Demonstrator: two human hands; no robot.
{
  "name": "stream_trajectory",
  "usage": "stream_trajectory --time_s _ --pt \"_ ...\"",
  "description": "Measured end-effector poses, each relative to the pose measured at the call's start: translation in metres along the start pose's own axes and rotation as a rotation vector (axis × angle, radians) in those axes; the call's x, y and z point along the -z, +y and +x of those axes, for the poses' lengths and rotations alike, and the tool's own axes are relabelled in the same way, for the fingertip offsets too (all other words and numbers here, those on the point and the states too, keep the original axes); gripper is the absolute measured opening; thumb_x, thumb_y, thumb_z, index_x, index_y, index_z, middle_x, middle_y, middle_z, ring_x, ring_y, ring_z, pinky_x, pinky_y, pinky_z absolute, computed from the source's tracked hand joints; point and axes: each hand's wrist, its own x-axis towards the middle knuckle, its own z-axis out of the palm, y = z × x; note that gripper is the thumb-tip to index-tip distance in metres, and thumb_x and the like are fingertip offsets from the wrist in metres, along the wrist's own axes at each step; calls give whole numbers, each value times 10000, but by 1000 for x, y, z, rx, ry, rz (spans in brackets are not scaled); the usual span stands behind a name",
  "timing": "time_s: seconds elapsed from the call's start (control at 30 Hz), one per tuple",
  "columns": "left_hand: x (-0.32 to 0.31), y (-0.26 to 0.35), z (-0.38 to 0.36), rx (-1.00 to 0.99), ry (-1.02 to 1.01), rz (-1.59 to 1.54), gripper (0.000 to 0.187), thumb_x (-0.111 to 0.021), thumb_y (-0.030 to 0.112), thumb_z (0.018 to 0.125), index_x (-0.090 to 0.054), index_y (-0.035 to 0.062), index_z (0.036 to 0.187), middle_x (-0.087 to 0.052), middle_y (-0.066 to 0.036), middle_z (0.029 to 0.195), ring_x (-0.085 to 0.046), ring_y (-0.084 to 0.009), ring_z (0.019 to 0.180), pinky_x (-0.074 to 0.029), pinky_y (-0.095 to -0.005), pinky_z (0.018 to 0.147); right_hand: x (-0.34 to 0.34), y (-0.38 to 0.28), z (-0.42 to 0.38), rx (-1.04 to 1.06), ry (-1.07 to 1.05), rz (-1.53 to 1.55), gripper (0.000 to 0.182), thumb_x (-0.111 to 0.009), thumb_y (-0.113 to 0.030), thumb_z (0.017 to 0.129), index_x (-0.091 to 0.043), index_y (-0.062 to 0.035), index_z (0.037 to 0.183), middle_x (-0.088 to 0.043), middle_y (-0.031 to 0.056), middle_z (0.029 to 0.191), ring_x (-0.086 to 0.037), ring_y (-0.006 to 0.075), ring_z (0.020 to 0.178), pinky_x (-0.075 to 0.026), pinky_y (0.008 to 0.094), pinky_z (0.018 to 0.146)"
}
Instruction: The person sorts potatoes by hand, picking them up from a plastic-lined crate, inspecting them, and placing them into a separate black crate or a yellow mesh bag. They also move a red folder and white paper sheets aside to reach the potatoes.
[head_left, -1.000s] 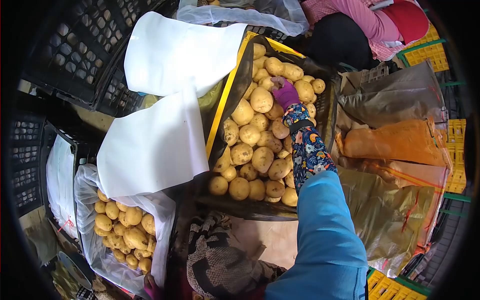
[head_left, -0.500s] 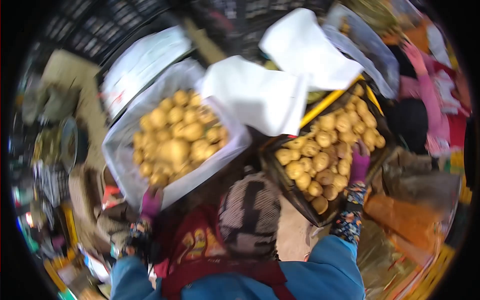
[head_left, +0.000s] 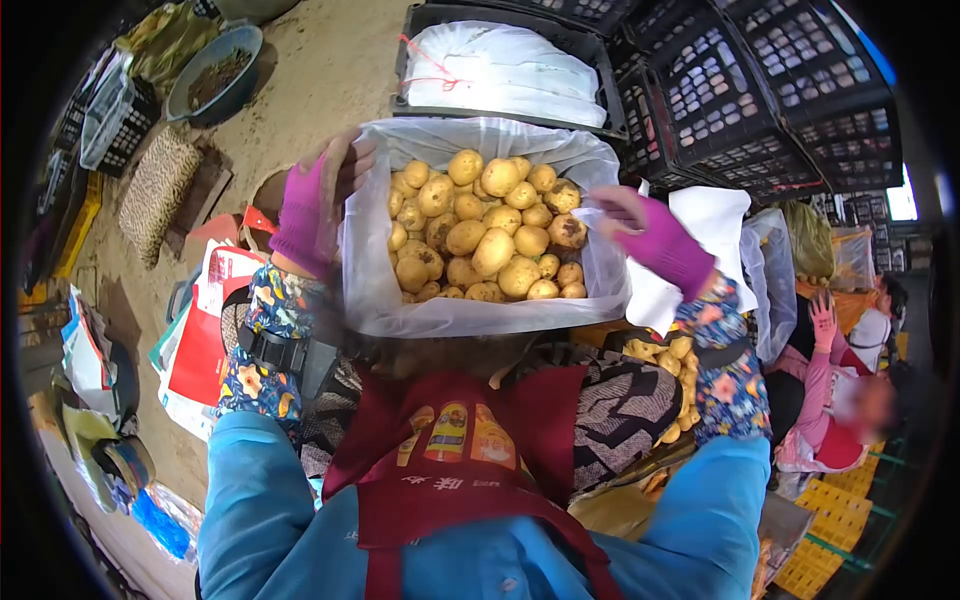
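A crate lined with a translucent plastic liner [head_left: 480, 318] sits in front of me, filled with potatoes [head_left: 495, 250], some with dark soil patches. My left hand [head_left: 335, 180], in a purple fingerless glove, is at the liner's upper left corner, its fingers stretched toward the plastic and slightly blurred. At the right rim, my right hand [head_left: 640, 225], gloved alike, has its fingers closed on the liner's edge. More potatoes [head_left: 680, 375] show partly to the right, behind my sleeve and knee.
Beyond the crate stands a black crate with a tied white bag [head_left: 500, 75]. Stacked black crates [head_left: 740, 90] rise at the upper right. A white sheet [head_left: 705, 225] lies right of my crate. A blue basin [head_left: 215, 75] stands at the upper left. Another person [head_left: 835, 390] is at far right.
My view has turned toward the lined crate, now centred. My right hand has left the potatoes in the dark-lined crate and come to the liner's right rim. My left hand has moved up the left side.
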Motion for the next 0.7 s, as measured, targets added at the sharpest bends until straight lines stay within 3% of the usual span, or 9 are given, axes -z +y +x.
stream_trajectory --time_s 0.07,0.1,0.17,0.2,0.3,0.47,0.6,0.67,0.7 --pt "7 9 2 -29 3 3 486 -452 327 1017 -462 -24 1352 -594 -134 1241 -587 -194 1122 -443 -296 966 -62 1 60 84 -177 -56 486 -630 -330 916 -536 -51 1303 -616 99 1040 -603 192 968 -489 328 853" --pt "7 16 3 -45 5 9 499 -446 333 1017 -450 -30 1360 -587 -139 1251 -583 -194 1128 -444 -298 966 -99 4 90 -33 -287 -136 525 -637 -412 885 -559 -69 1276 -632 139 1113 -620 261 1025 -484 365 887" --pt "8 28 5 -83 13 -3 506 -431 341 1020 -453 -43 1349 -584 -148 1248 -584 -206 1122 -449 -296 960 -176 12 132 37 -286 -200 559 -680 -389 845 -539 -99 1302 -642 156 1047 -626 276 998 -503 390 845" --pt "9 30 6 -92 10 -20 506 -429 340 1021 -452 -45 1348 -584 -151 1247 -584 -207 1120 -451 -296 959 -216 21 153 123 -218 -307 616 -690 -393 804 -521 -117 1329 -636 184 1143 -626 346 1028 -499 438 873" --pt "18 27 12 -130 -6 -29 481 -411 327 1020 -474 -36 1329 -594 -165 1231 -594 -201 1106 -461 -288 948 -269 -28 203 -151 -486 -546 684 -714 -295 751 -473 -129 1370 -605 189 1240 -618 367 1063 -498 433 887" --pt "12 31 12 -164 -12 12 449 -371 304 1022 -506 -11 1311 -601 -180 1224 -610 -187 1092 -468 -280 945 -320 -1 226 -100 -440 -529 701 -730 -245 732 -471 -129 1372 -612 174 1226 -631 358 1034 -499 429 888" --pt "8 27 11 -184 -17 50 450 -412 319 1012 -511 4 1317 -612 -156 1206 -611 -181 1081 -466 -283 945 -294 52 216 62 -271 57 725 -764 -181 750 -441 -119 1396 -616 155 1214 -666 305 941 -515 398 865" --pt "5 24 11 -77 -20 -16 508 -459 374 992 -491 1 1335 -599 -132 1230 -587 -178 1115 -435 -288 969 -254 42 185 -366 -360 991 679 -722 -315 852 -405 -63 1396 -624 185 1183 -661 270 988 -535 380 830" --pt "2 23 10 -24 -26 -46 541 -482 401 982 -481 0 1344 -593 -120 1242 -575 -177 1131 -419 -290 982 -236 45 171 -309 -421 1170 625 -649 -338 911 -385 -78 1415 -601 178 1219 -636 238 1027 -524 355 842"
